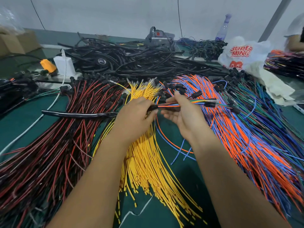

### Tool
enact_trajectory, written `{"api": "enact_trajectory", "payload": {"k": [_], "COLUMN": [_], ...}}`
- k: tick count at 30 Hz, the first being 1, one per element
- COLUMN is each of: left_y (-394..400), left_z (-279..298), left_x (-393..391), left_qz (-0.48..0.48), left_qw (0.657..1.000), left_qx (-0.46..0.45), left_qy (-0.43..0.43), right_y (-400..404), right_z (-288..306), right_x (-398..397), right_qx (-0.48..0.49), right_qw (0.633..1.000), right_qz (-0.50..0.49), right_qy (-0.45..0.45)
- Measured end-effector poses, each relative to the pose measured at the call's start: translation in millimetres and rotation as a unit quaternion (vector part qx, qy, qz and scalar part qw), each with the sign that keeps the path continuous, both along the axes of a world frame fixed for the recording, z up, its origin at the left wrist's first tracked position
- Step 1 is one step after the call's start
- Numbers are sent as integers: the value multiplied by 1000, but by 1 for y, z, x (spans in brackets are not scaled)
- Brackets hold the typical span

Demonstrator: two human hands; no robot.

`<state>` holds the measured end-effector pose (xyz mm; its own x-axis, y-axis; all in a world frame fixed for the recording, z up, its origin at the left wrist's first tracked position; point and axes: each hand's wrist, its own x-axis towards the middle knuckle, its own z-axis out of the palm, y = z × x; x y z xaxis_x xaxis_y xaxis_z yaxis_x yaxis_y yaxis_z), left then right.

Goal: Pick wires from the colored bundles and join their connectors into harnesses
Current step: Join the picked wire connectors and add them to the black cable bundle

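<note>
My left hand (136,112) grips black sleeve end of a mixed wire set (189,102); right hand (179,111) curls round it, over yellow bundle (148,162) & orange/blue bundle (238,137) on bench (19,122).

Four colored wire bundles (144,162), one bottle (223,28), two hands (136,116).

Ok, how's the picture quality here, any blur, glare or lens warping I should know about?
Head view: lighting is even and soft, without harsh shadows; wide-angle warping bends the table edge and stretches the forearms; the far corners go soft, with the cardboard boxes and water bottle blurry; the yellow wires and both hands, left and right, are sharp; faint glare on the black tubing.
</note>
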<state>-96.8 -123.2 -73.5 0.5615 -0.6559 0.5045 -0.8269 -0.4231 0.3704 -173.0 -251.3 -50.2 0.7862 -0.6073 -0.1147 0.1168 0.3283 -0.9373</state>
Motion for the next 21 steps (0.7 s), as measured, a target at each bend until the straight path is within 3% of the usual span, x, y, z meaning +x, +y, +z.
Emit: {"api": "enact_trajectory", "payload": {"k": [6,12,15,19,21], "left_y": [-2,-3,-4,-9,-10], "left_z": [-4,-5,-5,-3,-2], "left_x": [-3,-4,-6,-11,-13], "left_qz": [5,4,12,-20,-29], "left_qw": [997,998,998,999,999], "left_qx": [72,55,57,33,30], "left_qy": [-31,31,18,4,-8], "right_y": [-7,-4,1,12,19], "right_z": [9,3,-8,-22,-27], "right_x": [2,9,13,22,22], "right_qx": [-93,-17,6,-71,-55], "right_qw": [993,999,999,994,994], "right_qz": [-21,-44,-52,-55,-32], "right_qy": [72,19,-1,58,88]}}
